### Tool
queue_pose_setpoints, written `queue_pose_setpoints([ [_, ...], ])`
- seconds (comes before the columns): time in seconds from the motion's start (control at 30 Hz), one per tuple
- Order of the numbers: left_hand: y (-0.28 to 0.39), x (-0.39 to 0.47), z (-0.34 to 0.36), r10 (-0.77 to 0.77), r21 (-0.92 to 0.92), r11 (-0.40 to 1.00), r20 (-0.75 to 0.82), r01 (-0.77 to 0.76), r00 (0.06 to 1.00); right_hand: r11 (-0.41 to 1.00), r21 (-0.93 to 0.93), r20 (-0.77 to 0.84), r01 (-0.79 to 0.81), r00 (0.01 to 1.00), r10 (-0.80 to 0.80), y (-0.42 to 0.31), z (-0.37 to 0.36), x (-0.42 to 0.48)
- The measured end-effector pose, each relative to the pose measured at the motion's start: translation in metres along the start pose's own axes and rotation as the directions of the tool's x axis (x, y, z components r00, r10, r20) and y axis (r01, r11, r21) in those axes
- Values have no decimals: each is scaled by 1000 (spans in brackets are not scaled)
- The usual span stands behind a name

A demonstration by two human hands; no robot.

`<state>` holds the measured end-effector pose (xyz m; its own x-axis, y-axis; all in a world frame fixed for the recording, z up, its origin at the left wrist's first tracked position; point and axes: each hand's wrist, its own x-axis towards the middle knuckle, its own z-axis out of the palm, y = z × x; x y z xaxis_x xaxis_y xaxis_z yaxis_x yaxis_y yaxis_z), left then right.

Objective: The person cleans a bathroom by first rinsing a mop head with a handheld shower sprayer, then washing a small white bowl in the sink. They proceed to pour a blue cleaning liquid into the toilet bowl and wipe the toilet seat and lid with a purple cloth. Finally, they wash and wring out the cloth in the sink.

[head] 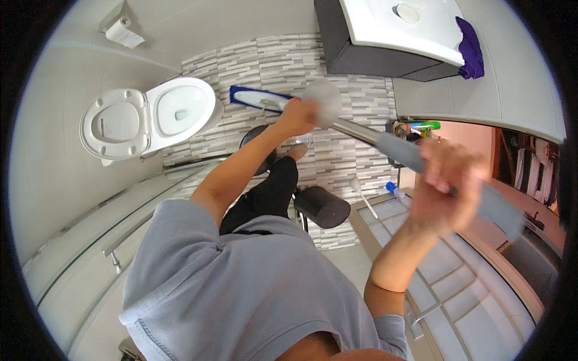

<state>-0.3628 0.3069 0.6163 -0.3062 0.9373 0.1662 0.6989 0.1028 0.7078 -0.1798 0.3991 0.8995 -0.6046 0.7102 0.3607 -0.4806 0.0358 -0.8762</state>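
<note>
A flat mop with a white plate and a blue pad rests on the tiled floor ahead of me. Its metal pole rises toward my right side. My right hand, blurred, is wrapped around the pole's grey grip. Farther down, my left hand is closed at the pole, against a pale grey round disc. Motion blur hides how the fingers meet the disc.
A toilet with raised lid stands left. A sink cabinet is at the back, a purple cloth over its basin edge. Dark cylinders stand by my legs. A white brush and blue-capped bottle are near the glass door.
</note>
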Motion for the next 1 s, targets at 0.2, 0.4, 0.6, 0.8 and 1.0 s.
queue_pose_setpoints([
  [0.2, -75, -10, 51, -363, 94, 932, 193, 351, 912, 986, -69, -292, -154, 948, 128, 89, -10, -28],
  [0.4, -52, 65, 100, -188, 62, 982, 467, 181, 864, 976, -160, -518, -149, 854, 45, 73, -51, -31],
  [0.6, -39, 131, 133, -17, -60, 997, 475, 51, 880, 923, -346, -483, -166, 875, -24, 66, -43, -18],
  [0.8, -4, 162, 104, 23, 21, 999, 591, -43, 806, 918, -397, -38, -5, 999, -11, 29, -55, 16],
  [1.0, -17, 139, 105, -102, -6, 993, 468, 118, 878, 933, -360, 251, -18, 961, 115, 25, -71, 52],
])
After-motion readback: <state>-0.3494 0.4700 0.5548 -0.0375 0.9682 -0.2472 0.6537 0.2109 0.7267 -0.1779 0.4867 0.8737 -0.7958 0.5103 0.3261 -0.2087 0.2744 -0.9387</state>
